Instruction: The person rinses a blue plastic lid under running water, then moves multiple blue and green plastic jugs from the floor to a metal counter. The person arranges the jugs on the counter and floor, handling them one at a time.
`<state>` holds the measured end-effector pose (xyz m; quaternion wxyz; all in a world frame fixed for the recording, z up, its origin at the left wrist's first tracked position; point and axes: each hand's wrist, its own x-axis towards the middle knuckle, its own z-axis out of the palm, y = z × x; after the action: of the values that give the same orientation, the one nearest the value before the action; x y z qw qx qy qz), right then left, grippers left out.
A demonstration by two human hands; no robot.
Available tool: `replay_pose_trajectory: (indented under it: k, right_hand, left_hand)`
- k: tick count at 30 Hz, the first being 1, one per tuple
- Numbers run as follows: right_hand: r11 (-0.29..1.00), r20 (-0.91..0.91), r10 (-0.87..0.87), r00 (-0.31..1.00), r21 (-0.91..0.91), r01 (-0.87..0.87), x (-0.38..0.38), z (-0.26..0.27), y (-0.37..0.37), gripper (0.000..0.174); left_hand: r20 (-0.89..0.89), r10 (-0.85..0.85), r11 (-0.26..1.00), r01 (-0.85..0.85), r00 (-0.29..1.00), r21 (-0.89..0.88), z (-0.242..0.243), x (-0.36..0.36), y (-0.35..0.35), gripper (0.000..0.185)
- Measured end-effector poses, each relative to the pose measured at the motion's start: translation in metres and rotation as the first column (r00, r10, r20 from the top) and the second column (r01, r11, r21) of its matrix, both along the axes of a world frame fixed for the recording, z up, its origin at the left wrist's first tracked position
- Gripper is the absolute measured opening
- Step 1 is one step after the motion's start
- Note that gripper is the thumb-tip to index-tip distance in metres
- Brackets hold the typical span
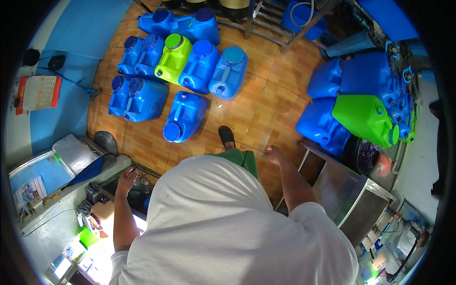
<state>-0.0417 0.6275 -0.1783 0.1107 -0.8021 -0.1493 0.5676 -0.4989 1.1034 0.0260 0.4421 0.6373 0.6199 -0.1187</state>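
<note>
My left hand hangs beside a counter ledge at the left, its fingers apart and nothing seen in them. My right hand is over the tiled floor, fingers loosely curled; I cannot make out whether anything is inside. Ahead of me a blue plastic water jug stands alone, its large round cap towards me. Behind it are several more blue jugs, among them one with a teal cap, and a lime-green jug. Neither hand touches a jug.
More blue jugs are stacked at the right, with a green jug lying on top. A metal-framed stand is by my right arm. A metal rack stands at the back. One dark slipper shows on my foot.
</note>
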Motion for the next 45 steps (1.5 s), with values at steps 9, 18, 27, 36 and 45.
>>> replay_pose_trajectory:
  k: [9,18,27,36,45]
  right_hand:
    - [0.996,0.084,-0.064,0.994,0.064,0.058,0.012,-0.010,0.020,0.050]
    - [0.992,0.028,-0.127,0.992,0.028,0.126,0.007,-0.018,0.035,0.062]
    - [0.993,0.024,-0.117,0.993,0.015,0.117,-0.054,-0.079,0.036,0.064]
    - [0.970,-0.138,0.192,0.972,-0.125,-0.210,-0.115,-0.097,0.089,0.063]
    - [0.966,0.259,0.099,0.961,0.207,-0.156,-0.057,-0.117,0.324,0.062]
  left_hand:
    - [-0.003,0.002,1.000,-0.002,1.000,0.001,-0.006,0.001,0.006,0.062]
    - [-0.033,-0.281,0.953,0.274,0.959,-0.130,-0.094,-0.001,0.017,0.066]
    - [-0.027,-0.554,0.826,0.554,0.832,0.103,-0.285,0.174,0.056,0.074]
    - [-0.136,-0.426,0.897,0.437,0.894,0.069,-0.388,0.229,0.074,0.078]
    - [-0.053,-0.453,0.889,0.455,0.890,0.050,-0.364,0.230,0.060,0.060]
